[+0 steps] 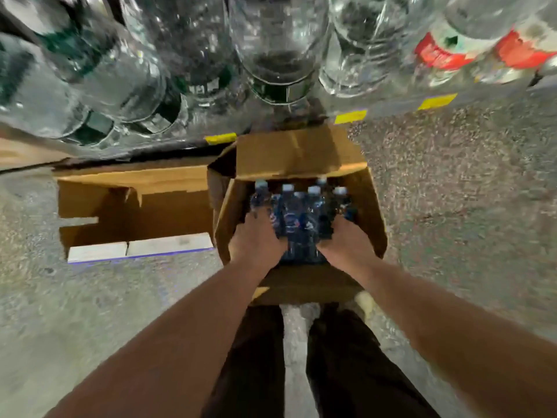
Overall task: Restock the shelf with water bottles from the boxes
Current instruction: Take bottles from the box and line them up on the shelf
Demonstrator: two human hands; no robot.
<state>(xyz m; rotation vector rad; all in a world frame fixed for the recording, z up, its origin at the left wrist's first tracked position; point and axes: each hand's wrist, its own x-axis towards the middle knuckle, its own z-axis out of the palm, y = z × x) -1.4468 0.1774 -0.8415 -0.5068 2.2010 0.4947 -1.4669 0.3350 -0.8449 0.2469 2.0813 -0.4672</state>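
Water bottles (297,206) gripped inside cardboard box (372,212).
Left hand (259,235), right hand (346,236) clamped opposite sides; bottles stood upright between them.

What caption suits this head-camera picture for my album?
Left hand and right hand grip small water bottles in an open cardboard box by the shelf.

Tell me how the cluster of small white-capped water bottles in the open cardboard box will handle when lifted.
Probably heavy for its size: the small white-capped water bottles are capped and many. No wrap is discernible, so some may slip out between the left hand and right hand gripping the sides. Narrow and upright, leftovers could tip in the brown cardboard box.
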